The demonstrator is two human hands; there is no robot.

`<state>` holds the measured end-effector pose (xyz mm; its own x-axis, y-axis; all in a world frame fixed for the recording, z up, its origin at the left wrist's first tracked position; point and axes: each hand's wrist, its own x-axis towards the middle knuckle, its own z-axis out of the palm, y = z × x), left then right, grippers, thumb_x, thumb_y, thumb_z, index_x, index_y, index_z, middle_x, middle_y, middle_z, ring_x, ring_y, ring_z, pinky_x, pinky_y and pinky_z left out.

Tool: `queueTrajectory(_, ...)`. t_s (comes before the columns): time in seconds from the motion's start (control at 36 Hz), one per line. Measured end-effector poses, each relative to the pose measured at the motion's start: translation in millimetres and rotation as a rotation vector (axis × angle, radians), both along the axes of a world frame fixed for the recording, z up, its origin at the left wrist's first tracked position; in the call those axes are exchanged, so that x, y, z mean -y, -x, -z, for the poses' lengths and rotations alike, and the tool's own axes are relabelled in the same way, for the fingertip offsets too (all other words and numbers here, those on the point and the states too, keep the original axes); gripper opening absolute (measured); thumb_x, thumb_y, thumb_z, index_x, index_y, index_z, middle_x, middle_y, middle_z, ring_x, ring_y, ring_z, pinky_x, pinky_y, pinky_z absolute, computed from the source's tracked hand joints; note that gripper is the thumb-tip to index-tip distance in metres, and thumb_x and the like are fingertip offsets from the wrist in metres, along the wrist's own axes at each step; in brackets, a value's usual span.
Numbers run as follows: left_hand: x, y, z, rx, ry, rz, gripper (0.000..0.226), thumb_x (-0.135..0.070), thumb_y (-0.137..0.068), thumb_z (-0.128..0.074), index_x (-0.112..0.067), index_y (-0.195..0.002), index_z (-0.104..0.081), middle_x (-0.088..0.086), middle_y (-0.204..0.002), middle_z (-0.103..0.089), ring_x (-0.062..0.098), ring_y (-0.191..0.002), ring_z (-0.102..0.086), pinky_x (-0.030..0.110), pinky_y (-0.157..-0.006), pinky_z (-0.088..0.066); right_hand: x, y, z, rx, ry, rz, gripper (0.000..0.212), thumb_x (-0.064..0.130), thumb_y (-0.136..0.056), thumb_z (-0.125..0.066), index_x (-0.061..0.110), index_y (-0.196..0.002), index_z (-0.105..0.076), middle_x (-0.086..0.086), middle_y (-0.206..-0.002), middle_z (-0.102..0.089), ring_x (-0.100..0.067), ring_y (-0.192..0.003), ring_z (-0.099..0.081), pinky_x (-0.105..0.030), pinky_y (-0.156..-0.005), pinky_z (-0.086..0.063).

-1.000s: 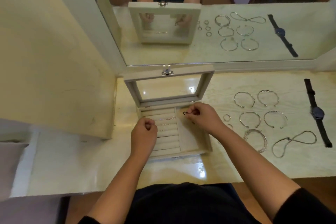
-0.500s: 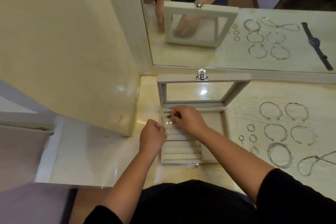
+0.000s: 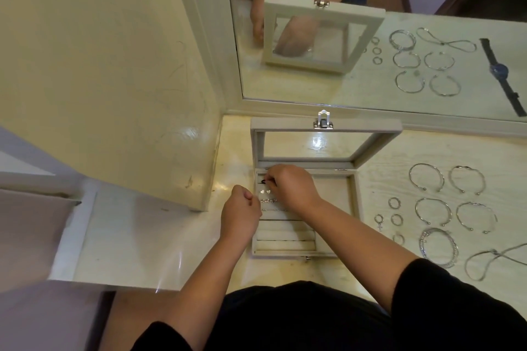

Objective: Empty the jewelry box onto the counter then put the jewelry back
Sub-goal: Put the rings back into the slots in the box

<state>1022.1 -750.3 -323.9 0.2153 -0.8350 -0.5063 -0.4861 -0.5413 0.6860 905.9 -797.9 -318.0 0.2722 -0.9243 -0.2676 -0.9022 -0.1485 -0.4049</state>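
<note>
At the back left of the box (image 3: 358, 208), right hand (image 3: 293, 186) pinches a tiny dark piece (image 3: 263, 181); left hand (image 3: 241, 212) is curled, can't tell round what. Piece could slip between the rolls (image 3: 285, 234) if pushed in crooked

Cream counter (image 3: 171, 251) is carrying an open jewelry box (image 3: 358, 208) at left; cuff bangles (image 3: 427, 165), small rings (image 3: 389, 203) and a chain necklace (image 3: 484, 255) are lying spread at right.

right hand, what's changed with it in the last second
The right hand, still pinching a small dark piece, moved left from the middle of the jewelry box to its far-left ring rolls. The left hand stays fisted at the box edge; bracelets are unmoved.
</note>
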Motion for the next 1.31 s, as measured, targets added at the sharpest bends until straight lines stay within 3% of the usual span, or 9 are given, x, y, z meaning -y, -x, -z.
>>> queueTrajectory(0.17,0,0,2,0.010,0.005,0.005,0.021,-0.012,-0.090,-0.044,-0.021,-0.072,-0.037,-0.001,-0.062,-0.057,0.026,-0.071,-0.059,0.026,-0.055,-0.038,-5,1,1,-0.026,0.040,-0.085,0.025,0.017,-0.092,-0.046,0.012,-0.103,-0.068,-0.006,-0.105,-0.063,-0.027,-0.098,-0.058,-0.029,-0.067,-0.038)
queueTrajectory(0.31,-1,0,1,0.001,0.014,0.001,0.020,-0.012,-0.090,-0.045,-0.020,-0.073,-0.038,-0.003,-0.060,-0.056,0.027,-0.073,-0.062,0.027,-0.056,-0.038,-11,12,-3,0.083,0.055,-0.093,0.033,0.020,-0.093,-0.049,0.022,-0.123,-0.061,-0.011,-0.104,-0.053,-0.027,-0.099,-0.053,-0.027,-0.067,-0.036)
queueTrajectory(0.42,-1,0,0,0.007,0.015,0.007,0.021,-0.011,-0.089,-0.045,-0.021,-0.072,-0.038,-0.001,-0.063,-0.054,0.030,-0.077,-0.064,0.028,-0.056,-0.039,-17,15,-2,0.089,0.052,-0.125,0.032,0.015,-0.091,-0.051,0.018,-0.120,-0.063,-0.014,-0.102,-0.052,-0.025,-0.091,-0.052,-0.027,-0.066,-0.029)
queueTrajectory(0.53,-1,0,-4,0.013,0.014,0.018,0.009,-0.012,-0.090,-0.045,-0.014,-0.081,-0.042,0.010,-0.075,-0.061,0.030,-0.080,-0.063,0.029,-0.061,-0.039,-17,12,-2,0.115,-0.008,-0.032,0.017,0.023,-0.093,-0.050,0.007,-0.095,-0.054,-0.008,-0.089,-0.045,-0.027,-0.087,-0.051,-0.027,-0.066,-0.029)
queueTrajectory(0.61,-5,0,-9,0.026,0.037,0.038,0.003,-0.013,-0.091,-0.044,-0.012,-0.091,-0.042,0.012,-0.077,-0.062,0.028,-0.075,-0.061,0.030,-0.060,-0.041,-20,11,-4,0.099,-0.033,-0.096,0.033,0.010,-0.093,-0.044,0.015,-0.122,-0.058,-0.007,-0.099,-0.043,-0.027,-0.094,-0.051,-0.026,-0.071,-0.032)
queueTrajectory(0.72,-10,5,-15,0.090,0.146,0.068,0.004,-0.011,-0.091,-0.044,-0.011,-0.092,-0.040,-0.003,-0.060,-0.046,0.014,-0.054,-0.045,0.027,-0.049,-0.033,-29,17,-6,0.134,0.084,-0.080,0.043,0.008,-0.090,-0.047,0.018,-0.131,-0.054,-0.012,-0.097,-0.047,-0.029,-0.090,-0.052,-0.031,-0.071,-0.040)
queueTrajectory(0.97,-15,38,-15,-0.045,0.187,0.209,0.024,-0.015,-0.090,-0.049,-0.025,-0.070,-0.042,-0.007,-0.058,-0.045,0.006,-0.052,-0.042,0.011,-0.045,-0.035,-57,64,-14,0.332,0.162,0.289,0.028,0.000,-0.087,-0.052,0.004,-0.113,-0.064,-0.013,-0.100,-0.056,-0.019,-0.084,-0.053,-0.016,-0.071,-0.033)
queueTrajectory(1.19,-28,58,-9,-0.109,0.091,0.248,0.022,-0.017,-0.090,-0.046,-0.026,-0.070,-0.045,-0.002,-0.066,-0.056,0.014,-0.062,-0.051,0.028,-0.059,-0.040,-84,138,-6,0.296,0.170,0.664,0.019,0.000,-0.086,-0.053,0.007,-0.098,-0.067,-0.003,-0.089,-0.052,-0.008,-0.065,-0.046,-0.015,-0.063,-0.031)
queueTrajectory(1.31,-31,68,-10,-0.182,0.083,0.273,0.023,-0.013,-0.089,-0.047,-0.025,-0.069,-0.048,-0.002,-0.064,-0.057,0.009,-0.057,-0.050,0.010,-0.047,-0.037,-93,158,7,0.222,0.049,0.732,0.017,0.007,-0.087,-0.054,0.008,-0.101,-0.063,-0.003,-0.093,-0.052,-0.005,-0.067,-0.046,-0.014,-0.062,-0.032)
